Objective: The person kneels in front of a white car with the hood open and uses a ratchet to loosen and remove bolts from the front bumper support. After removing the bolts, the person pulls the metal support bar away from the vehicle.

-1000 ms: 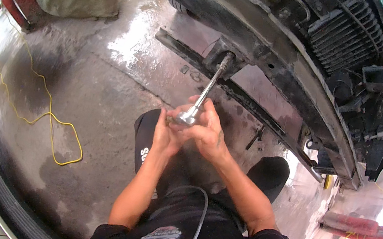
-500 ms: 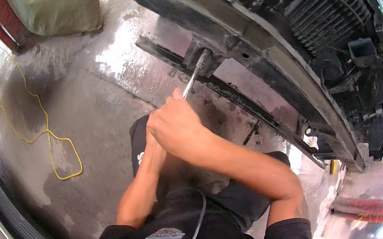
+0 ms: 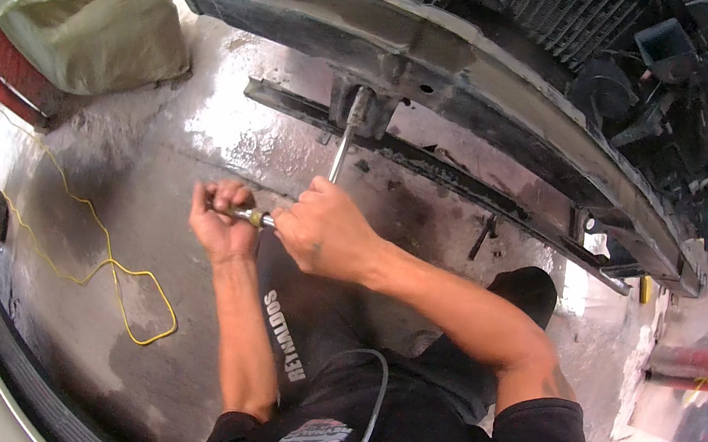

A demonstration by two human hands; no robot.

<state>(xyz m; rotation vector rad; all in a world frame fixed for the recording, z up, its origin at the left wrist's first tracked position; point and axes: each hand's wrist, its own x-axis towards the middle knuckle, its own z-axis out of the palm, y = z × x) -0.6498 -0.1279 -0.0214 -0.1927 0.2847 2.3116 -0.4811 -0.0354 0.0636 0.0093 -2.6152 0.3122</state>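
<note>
A chrome extension bar point(image 3: 341, 156) reaches from the bracket point(image 3: 380, 116) under the vehicle's dark crossmember point(image 3: 312, 18) to the right hand point(image 3: 326, 231), which is closed tightly around its near end. The left hand point(image 3: 228, 224), half curled, grips the wrench handle point(image 3: 254, 217) jutting leftward. A yellow cord point(image 3: 144, 273) loops across the stained concrete floor point(image 3: 75, 344), left of both hands.

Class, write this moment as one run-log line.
left hand: on handle | right hand: around bar | bar: far end at bracket under beam | cord: on floor
</note>
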